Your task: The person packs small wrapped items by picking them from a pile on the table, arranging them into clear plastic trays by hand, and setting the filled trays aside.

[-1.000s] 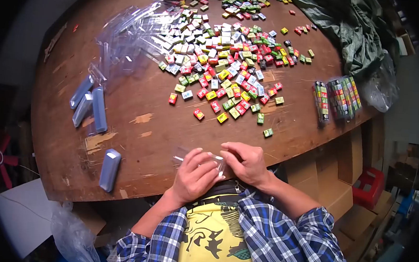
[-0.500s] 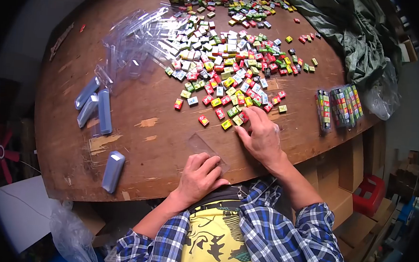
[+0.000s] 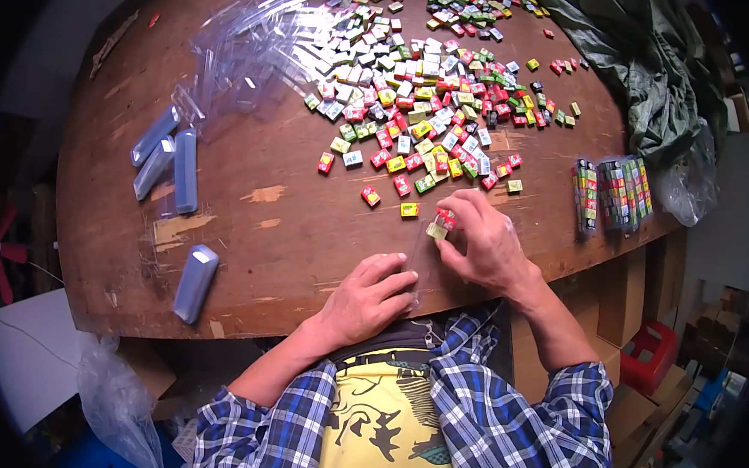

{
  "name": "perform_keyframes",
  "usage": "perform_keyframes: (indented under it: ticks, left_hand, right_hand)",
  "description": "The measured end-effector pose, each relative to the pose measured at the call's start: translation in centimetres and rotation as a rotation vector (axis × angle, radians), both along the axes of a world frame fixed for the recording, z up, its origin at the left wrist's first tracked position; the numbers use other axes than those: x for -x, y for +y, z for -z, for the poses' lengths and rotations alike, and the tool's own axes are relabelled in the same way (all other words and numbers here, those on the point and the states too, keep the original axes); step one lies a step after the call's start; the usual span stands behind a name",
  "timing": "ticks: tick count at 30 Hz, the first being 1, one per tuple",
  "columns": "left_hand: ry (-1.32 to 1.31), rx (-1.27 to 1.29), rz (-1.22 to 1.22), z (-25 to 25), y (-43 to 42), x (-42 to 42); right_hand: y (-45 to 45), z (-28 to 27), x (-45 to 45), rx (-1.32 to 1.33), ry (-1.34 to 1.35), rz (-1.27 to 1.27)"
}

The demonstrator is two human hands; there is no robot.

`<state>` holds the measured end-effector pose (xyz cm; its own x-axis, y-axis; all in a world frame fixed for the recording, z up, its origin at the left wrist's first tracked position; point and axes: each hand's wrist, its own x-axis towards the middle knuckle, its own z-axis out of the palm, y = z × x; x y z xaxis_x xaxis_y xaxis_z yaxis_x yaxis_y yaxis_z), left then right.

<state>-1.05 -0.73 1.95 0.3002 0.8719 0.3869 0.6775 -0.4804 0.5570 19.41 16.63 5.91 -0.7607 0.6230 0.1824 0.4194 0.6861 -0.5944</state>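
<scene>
My right hand (image 3: 487,251) is closed in a pinch on small boxes (image 3: 437,230), one pale yellow and one red, just above the table. They are close to the upper end of a clear plastic case (image 3: 422,252), which lies near the table's front edge. My left hand (image 3: 369,295) has its fingers curled at the left side of this case and holds it; part of the case is hard to see against the wood. Just beyond my hands, a yellow small box (image 3: 408,210) and a red small box (image 3: 370,196) lie loose.
A large heap of small coloured boxes (image 3: 426,91) covers the table's (image 3: 263,227) middle and back. Clear plastic pieces (image 3: 248,63) lie behind at left, stacked clear cases (image 3: 187,171) nearer. Filled packs (image 3: 624,193) stand at right, beside green cloth (image 3: 650,79).
My right hand has picked up small boxes from the heap's near edge and drawn them toward me. My left hand has turned the clear case so that it points away from me.
</scene>
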Motion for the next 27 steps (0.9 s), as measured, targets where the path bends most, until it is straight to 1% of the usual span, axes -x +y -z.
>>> perform_keyframes:
  ticks: [2,6,11,14,15,18,27]
  left_hand:
    - [-0.011,0.010,0.002,0.2,0.2,0.0]
    - [-0.008,-0.029,-0.009,0.6,0.3,-0.3]
    - [-0.031,-0.052,-0.014,0.6,0.1,0.0]
    - [-0.030,-0.083,-0.015,0.4,0.2,-0.1]
    - [-0.026,-0.081,-0.036,0.2,0.2,-0.2]
    - [-0.017,-0.082,-0.079,0.0,0.3,-0.4]
    - [0.012,-0.087,-0.089,0.4,-0.1,-0.6]
  right_hand:
    - [-0.7,-0.3,0.0,-0.055,-0.024,-0.144]
    - [-2.1,0.3,-0.2,0.004,-0.038,-0.218]
    - [-3.2,-0.2,-0.7,0.095,-0.006,-0.141]
    - [-4.2,0.4,-1.3,-0.001,0.078,-0.073]
    - [-4.5,0.6,-1.4,-0.002,0.077,-0.071]
    - [-5.8,1.5,-0.8,-0.114,0.097,-0.098]
    - [-7.3,1.9,-1.0,-0.143,0.092,-0.075]
